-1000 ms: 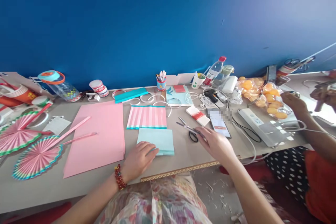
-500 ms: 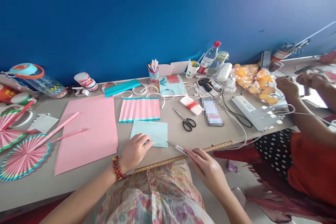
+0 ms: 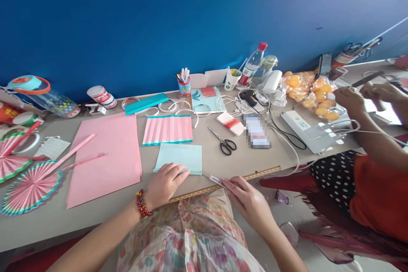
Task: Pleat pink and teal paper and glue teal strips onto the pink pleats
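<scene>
A small light-blue paper [image 3: 183, 156] lies on the table before me, with a crease line near its front edge. My left hand [image 3: 167, 182] rests on its front left part, fingers stretched out and pressing it down; the palm covers that corner. In my right hand [image 3: 250, 197] is a white utility knife [image 3: 218, 182], its blade out and pointing left to the paper's front right corner. Just behind the paper lies a pink-striped pleated sheet [image 3: 168, 129] with teal edges. Black-handled scissors [image 3: 224, 141] lie to the right.
Large pink paper [image 3: 105, 157] and pleated paper fans [image 3: 30, 187] lie at left. A phone [image 3: 257, 131], a card wound with red thread [image 3: 230, 123], a power strip [image 3: 307, 131] and a bottle [image 3: 253, 68] stand or lie right. A co-worker's hands [image 3: 350, 98] are at far right.
My left hand has gone from curled fingers to flatter, stretched fingers on the paper's front edge. The paper's left front corner has shifted slightly left. The knife stays in my right hand.
</scene>
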Tool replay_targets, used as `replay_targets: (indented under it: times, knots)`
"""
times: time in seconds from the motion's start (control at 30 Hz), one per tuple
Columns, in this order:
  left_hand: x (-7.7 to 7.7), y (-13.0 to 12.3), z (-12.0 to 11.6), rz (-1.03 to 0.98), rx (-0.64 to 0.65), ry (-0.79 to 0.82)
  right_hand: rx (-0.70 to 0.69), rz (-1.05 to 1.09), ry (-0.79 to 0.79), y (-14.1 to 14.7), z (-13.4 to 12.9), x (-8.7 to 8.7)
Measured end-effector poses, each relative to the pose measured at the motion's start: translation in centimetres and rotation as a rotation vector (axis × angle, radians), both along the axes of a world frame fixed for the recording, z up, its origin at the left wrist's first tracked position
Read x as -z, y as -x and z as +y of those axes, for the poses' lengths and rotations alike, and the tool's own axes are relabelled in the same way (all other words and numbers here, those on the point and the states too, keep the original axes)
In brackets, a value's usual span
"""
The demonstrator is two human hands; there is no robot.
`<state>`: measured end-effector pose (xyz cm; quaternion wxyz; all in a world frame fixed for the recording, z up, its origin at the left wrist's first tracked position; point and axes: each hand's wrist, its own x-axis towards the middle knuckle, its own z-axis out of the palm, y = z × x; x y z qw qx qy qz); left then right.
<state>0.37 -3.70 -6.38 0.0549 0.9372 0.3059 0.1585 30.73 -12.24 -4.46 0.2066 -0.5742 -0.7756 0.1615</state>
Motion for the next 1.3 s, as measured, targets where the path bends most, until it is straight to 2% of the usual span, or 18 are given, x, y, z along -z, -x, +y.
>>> replay_targets:
  times: [0.23,0.5,0.63,0.87,1.13,1.3]
  knots:
    - [-0.19,-0.61,-1.14,0.132,0.121,0.04,-0.002,0.008,0.013,-0.06,-0.26,0.08]
    - [-0.21,-0.51,-1.06,0.257,0.114,0.018,-0.016,0.022,0.054,-0.26,-0.59,0.57]
    - [-0.36,-0.56,-1.06,0.244,0.116,0.013,-0.02,0.031,0.059,-0.2,-0.7,0.53]
    - [-0.38,-0.47,-1.05,0.298,0.089,-0.007,-0.02,-0.083,0.012,0.09,-0.48,0.51]
    - [-0.34,-0.42,-1.04,0.313,0.086,0.011,-0.042,-0.024,0.068,-0.07,-0.72,0.37]
    - [-0.31,-0.38,-1.01,0.308,0.089,0.027,-0.038,-0.048,0.046,-0.03,-0.69,0.14]
